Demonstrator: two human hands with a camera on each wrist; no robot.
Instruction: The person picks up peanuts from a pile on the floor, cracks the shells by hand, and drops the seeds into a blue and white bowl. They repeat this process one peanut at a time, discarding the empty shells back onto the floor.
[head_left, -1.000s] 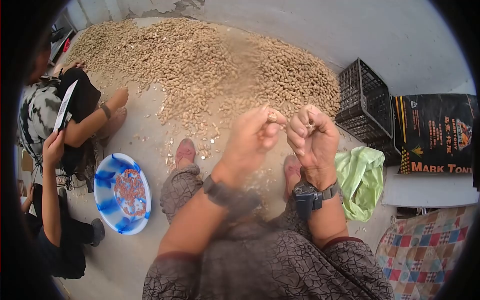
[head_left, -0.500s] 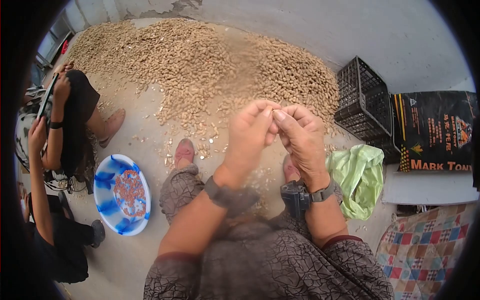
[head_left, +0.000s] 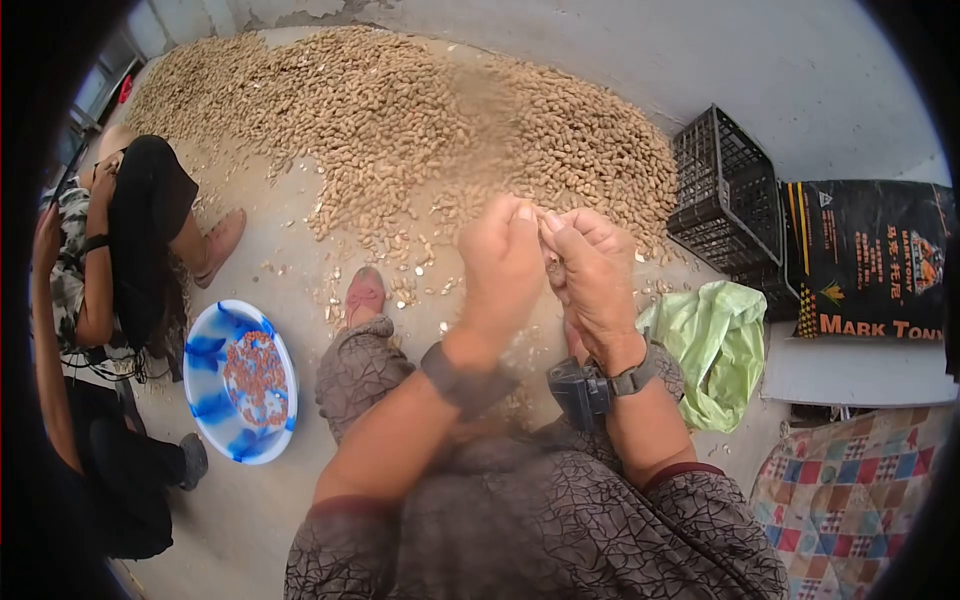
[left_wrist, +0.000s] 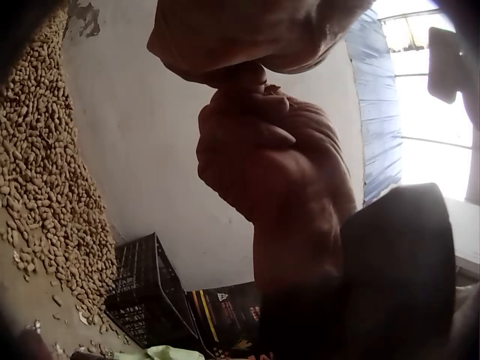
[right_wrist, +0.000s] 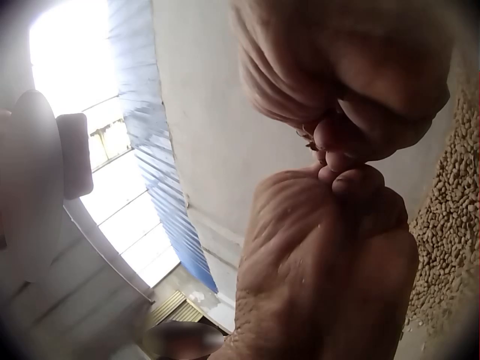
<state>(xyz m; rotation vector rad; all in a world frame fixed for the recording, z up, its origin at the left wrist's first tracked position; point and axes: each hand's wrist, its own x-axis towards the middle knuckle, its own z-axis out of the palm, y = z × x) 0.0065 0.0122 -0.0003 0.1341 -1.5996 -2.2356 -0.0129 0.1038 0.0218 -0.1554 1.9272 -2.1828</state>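
Note:
Over the peanut pile [head_left: 400, 130], my left hand [head_left: 498, 275] and right hand [head_left: 598, 285] meet fingertip to fingertip in the head view. Thumbs and curled fingers of both pinch a peanut [right_wrist: 320, 157], mostly hidden by the fingertips. Bits of broken shell show beside the right fingers in the right wrist view. In the left wrist view, my left hand fills the top, and the right hand rises from below to touch it. A blue and white basin [head_left: 197, 400] holding reddish shelled peanuts [head_left: 258, 375] stands on the floor at the left.
Beside the right hand lies a light green plastic bag [head_left: 715, 350]. Black crates [head_left: 725, 190] and a black printed sack [head_left: 870, 265] stand at the right, above a patchwork cloth [head_left: 850, 500]. Another person [head_left: 150, 220] sits at the left. Shell scraps litter the floor.
My hands were apart, a peanut in the left fingers; the right hand has turned and moved left to meet it. A flat panel held by someone at the left has moved away toward the view's edge.

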